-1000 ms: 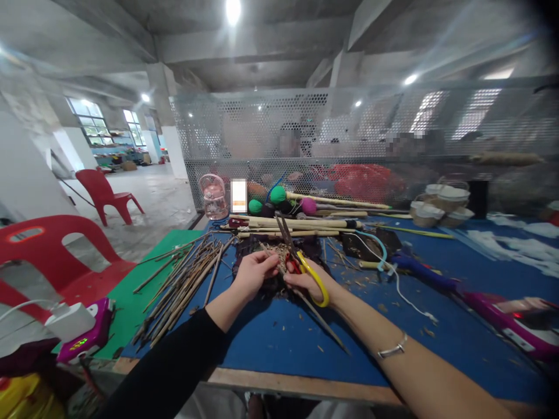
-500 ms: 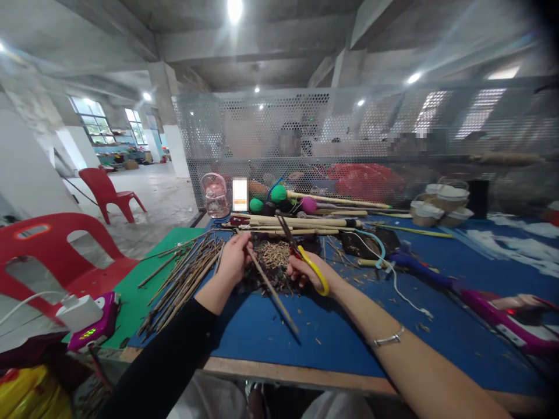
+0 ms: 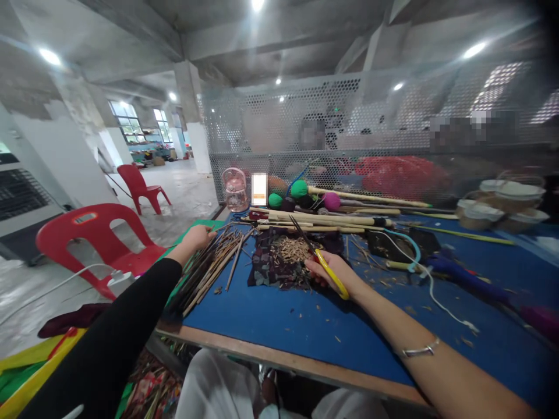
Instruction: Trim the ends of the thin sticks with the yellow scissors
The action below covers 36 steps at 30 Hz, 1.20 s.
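Note:
My left hand (image 3: 197, 237) reaches out to the left over a heap of thin brown sticks (image 3: 211, 265) lying on the table's left side; its fingers curl down onto the far ends of the sticks. My right hand (image 3: 328, 269) rests by a dark cloth (image 3: 271, 269) strewn with cut stick bits and grips yellow-handled scissors (image 3: 321, 262), blades pointing away toward the long bamboo poles (image 3: 323, 220).
The blue table (image 3: 283, 320) carries coloured yarn balls (image 3: 299, 188), a pink jar (image 3: 236, 190), a glue gun with white cable (image 3: 441, 270) and stacked bowls (image 3: 502, 201). A perforated metal screen (image 3: 371, 134) stands behind, with people beyond it. Red chairs (image 3: 100, 241) stand at left.
My left hand has left the cloth and moved left to the stick heap; the long stick it held is gone from the middle. The view turned left. My right hand keeps the scissors.

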Each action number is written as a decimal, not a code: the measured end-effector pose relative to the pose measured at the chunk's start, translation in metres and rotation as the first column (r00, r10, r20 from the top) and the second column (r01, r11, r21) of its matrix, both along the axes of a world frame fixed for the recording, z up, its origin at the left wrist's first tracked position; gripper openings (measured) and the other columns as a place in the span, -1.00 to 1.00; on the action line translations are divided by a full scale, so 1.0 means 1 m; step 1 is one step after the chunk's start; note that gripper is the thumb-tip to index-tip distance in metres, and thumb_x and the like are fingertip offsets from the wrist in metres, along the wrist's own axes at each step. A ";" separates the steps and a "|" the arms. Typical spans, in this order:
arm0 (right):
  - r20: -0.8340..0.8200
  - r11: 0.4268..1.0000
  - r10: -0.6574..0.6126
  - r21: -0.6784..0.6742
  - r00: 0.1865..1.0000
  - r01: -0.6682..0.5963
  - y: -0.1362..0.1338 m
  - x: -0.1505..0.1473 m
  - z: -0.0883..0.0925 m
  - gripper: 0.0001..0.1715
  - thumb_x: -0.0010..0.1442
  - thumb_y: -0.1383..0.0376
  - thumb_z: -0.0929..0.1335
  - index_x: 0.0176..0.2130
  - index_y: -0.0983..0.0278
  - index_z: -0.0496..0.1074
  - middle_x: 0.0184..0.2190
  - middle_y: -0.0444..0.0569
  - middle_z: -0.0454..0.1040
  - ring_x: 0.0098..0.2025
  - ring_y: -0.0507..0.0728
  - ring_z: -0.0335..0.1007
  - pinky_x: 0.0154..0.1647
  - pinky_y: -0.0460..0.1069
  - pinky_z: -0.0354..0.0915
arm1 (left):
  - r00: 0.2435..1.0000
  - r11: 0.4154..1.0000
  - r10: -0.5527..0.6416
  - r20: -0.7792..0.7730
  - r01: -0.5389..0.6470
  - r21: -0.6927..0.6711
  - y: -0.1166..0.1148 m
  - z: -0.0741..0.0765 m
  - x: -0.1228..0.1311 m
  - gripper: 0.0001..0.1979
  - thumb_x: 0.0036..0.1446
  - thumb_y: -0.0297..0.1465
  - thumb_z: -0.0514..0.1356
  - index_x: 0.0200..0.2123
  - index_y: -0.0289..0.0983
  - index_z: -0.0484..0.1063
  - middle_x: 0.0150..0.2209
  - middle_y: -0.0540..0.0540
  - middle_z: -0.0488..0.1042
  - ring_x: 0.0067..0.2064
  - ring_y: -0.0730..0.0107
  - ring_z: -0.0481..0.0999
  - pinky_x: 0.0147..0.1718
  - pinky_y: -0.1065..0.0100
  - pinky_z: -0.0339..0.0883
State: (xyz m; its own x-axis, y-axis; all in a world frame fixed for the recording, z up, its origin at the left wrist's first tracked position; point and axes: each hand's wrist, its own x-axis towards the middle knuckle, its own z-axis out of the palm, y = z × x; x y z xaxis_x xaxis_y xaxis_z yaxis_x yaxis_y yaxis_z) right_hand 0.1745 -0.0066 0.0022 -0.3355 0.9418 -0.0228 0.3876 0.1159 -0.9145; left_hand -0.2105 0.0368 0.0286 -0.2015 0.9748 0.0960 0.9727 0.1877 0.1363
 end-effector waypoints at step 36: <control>0.048 0.999 0.036 0.025 0.998 -0.037 0.002 0.003 -0.006 -0.60 -0.11 0.03 0.36 -0.49 0.24 0.16 -0.67 -0.25 0.26 -0.66 -0.05 0.16 -0.67 -0.15 0.13 | 0.790 0.972 0.040 0.612 -0.172 0.159 0.004 -0.002 0.031 -0.71 0.18 -0.35 -0.15 -0.22 -0.36 0.27 -0.50 -0.08 0.41 -0.59 0.55 0.36 -0.56 0.50 0.24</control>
